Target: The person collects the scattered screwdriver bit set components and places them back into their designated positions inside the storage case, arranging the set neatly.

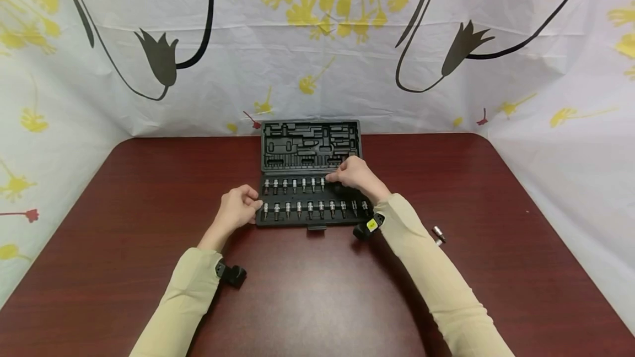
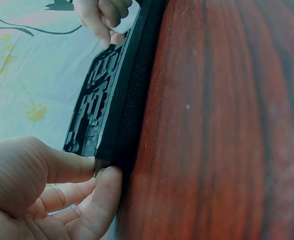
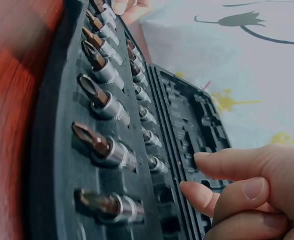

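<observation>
A black bit socket case [image 1: 297,197] lies unfolded at the far side of the table, with two rows of bit sockets [image 3: 102,145] seated in its near half. My left hand [image 1: 235,207] pinches the case's left edge between thumb and fingers, as the left wrist view also shows. Over the right part of the far row hovers my right hand [image 1: 358,174]. In the right wrist view its thumb and index finger stand a little apart with nothing between them, and the other fingers are bent. Below these fingertips, at that row's end, vacant slots [image 3: 163,195] show.
Loose bit sockets [image 1: 439,233] lie on the dark red table [image 1: 317,291] to the right, beside my right forearm. The case lid [image 1: 310,147], with moulded recesses, leans back near a patterned white cloth [image 1: 347,70]. A latch [image 1: 316,228] juts from the front edge.
</observation>
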Available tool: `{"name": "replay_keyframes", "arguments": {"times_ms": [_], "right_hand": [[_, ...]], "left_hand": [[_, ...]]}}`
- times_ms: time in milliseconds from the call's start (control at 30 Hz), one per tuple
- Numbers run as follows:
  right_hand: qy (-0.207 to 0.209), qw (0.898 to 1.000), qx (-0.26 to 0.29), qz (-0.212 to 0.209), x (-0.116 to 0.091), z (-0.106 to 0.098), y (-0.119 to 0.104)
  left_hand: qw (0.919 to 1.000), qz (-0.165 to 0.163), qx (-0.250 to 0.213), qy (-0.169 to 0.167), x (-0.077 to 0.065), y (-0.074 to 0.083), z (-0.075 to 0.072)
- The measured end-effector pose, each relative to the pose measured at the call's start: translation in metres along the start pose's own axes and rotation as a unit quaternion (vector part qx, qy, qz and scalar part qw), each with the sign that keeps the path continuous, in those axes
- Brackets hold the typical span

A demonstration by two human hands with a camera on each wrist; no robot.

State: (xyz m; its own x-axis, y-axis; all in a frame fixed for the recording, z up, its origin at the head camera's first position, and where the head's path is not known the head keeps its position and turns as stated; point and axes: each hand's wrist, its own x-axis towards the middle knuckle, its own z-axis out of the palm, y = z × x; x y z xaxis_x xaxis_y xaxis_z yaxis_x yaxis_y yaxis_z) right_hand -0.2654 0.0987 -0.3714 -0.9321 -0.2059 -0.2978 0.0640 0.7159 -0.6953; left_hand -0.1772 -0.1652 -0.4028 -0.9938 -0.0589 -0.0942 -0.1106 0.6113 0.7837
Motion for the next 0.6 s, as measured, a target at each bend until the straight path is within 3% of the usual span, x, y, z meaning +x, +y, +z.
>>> {"name": "replay_keyframes", "arguments": {"times_ms": [267, 600], "right_hand": [[0.014, 1.000, -0.003, -0.017, -0.016, -0.013, 0.004], [0.037, 0.998, -0.048, -0.036, -0.035, -0.026, 0.012]], "left_hand": [[1.0000, 0.005, 0.001, 0.000, 0.000, 0.000, 0.000], [0.9999, 0.007, -0.002, -0.007, 0.001, -0.001, -0.002]]}}
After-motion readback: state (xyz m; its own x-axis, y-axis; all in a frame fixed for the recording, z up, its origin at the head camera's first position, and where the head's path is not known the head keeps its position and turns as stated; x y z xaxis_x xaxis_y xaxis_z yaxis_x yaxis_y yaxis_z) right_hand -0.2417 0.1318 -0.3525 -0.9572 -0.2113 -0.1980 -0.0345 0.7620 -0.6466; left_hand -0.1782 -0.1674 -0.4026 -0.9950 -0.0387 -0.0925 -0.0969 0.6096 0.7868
